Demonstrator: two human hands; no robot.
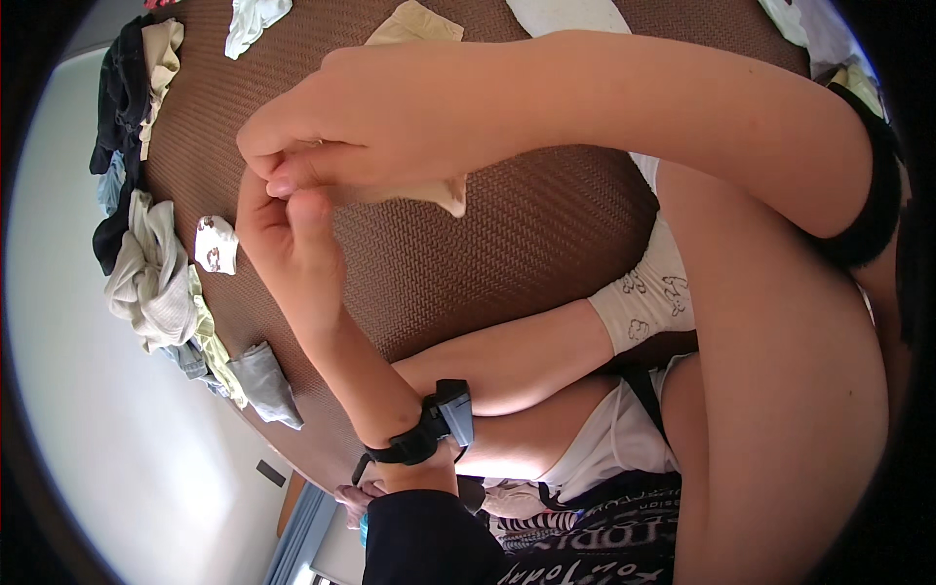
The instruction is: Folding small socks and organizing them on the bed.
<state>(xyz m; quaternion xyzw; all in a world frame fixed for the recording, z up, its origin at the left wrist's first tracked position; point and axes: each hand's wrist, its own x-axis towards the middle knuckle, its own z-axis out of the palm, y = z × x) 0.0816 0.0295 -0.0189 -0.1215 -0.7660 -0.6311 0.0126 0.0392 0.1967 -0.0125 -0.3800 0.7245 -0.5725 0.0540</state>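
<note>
My right hand (351, 122) reaches in from the right, fingers curled and thumb pressed inward. Its fingertips meet my left hand (292, 229), which comes up from below with thumb and fingers pinched together. A piece of thin cream cloth (444, 195) shows below my right hand, and its pointed end sticks out over the brown surface. Most of the cloth is hidden behind the hands, so its kind is unclear. Above my right hand lies or hangs a tan cloth (414, 21); whether it belongs to the same piece cannot be made out.
The brown woven surface (526, 234) carries a small white patterned sock (216, 245), a folded grey cloth (265, 385), a heap of clothes (151, 278) and dark garments (122, 93) along the left edge. My legs, in white patterned socks (648, 292), lie at the right.
</note>
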